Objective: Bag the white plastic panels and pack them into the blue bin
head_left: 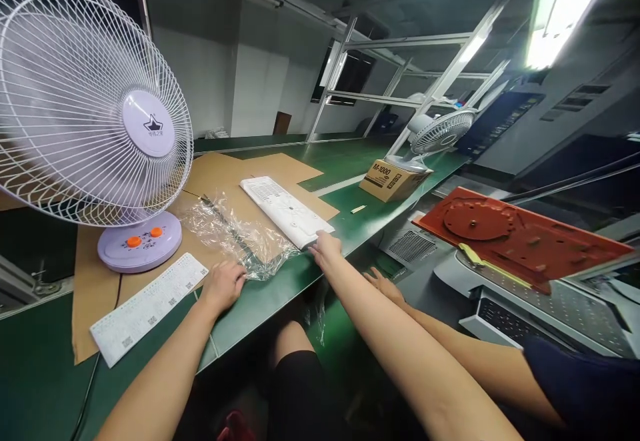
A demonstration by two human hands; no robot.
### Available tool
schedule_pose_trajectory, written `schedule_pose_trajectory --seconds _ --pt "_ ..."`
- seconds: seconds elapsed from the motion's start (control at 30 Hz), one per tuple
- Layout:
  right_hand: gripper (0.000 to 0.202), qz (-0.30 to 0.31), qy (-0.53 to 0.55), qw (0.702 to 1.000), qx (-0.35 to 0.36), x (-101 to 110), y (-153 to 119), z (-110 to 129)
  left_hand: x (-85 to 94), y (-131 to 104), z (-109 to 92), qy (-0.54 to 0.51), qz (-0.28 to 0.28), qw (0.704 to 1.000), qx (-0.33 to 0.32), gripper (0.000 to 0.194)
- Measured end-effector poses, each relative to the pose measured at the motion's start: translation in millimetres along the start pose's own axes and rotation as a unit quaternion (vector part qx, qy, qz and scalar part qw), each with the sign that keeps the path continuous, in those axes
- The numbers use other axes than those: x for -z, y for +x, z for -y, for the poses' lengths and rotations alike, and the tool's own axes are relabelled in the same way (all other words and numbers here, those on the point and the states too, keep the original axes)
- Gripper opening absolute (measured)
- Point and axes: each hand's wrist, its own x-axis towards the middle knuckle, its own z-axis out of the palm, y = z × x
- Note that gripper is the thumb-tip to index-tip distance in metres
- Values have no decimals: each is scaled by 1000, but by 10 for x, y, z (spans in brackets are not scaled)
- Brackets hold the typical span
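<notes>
A long white panel point(286, 211) lies on brown cardboard point(280, 167). My right hand point(327, 250) is at its near right end, fingers closed on that edge. Crumpled clear plastic film point(240, 234) spreads on the cardboard left of the panel. My left hand point(223, 286) rests at the film's near edge with curled fingers; what they hold, if anything, is hidden. Further left lies a white printed sheet point(150, 307) with several square codes. Behind it stands a lilac fan point(149, 123) with two orange knobs on its base.
Another person's hand point(385, 286) and arm reach in at right, beside my right forearm. An orange-red panel point(515, 234) sits over a grey machine point(575, 314). A yellow box point(393, 181) supports a grey fan point(443, 133) on the green table point(340, 161). A black cord hangs at left.
</notes>
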Motion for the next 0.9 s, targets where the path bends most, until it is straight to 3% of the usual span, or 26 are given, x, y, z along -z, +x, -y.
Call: schedule_pose_trajectory --seconds 0.13,0.23,0.37,0.43,0.5,0.6,0.67,0.7,0.77,0.9 --pt "37 16 -3 1000 -16 -43 -37 -31 -1 -28 -70 -137 -15 990 -21 26" --pt "40 12 -25 1000 13 -35 -150 -74 3 -61 -155 -237 7 971 -33 32" --pt "60 3 -69 991 111 27 -411 -153 35 -90 -236 -283 49 958 -25 26" --pt "58 77 -99 971 203 39 -563 -180 40 -99 -259 -275 70 958 -34 19" --pt "60 222 -159 898 345 13 -699 -186 29 -107 -273 -257 86 961 -50 22" --pt "85 409 -274 699 519 -100 -851 -157 1 -113 -277 -221 101 966 -88 24" --pt "94 468 -346 615 532 -198 -926 -128 -5 -104 -266 -179 111 970 -118 24" --pt "92 486 -381 597 513 -243 -960 -115 1 -94 -256 -149 113 974 -126 25" --pt "77 495 -432 604 452 -308 -1026 -97 34 -68 -224 -78 100 984 -122 24" --pt "33 453 -449 678 365 -296 -1155 -66 154 -12 -110 46 -3 999 -1 28"
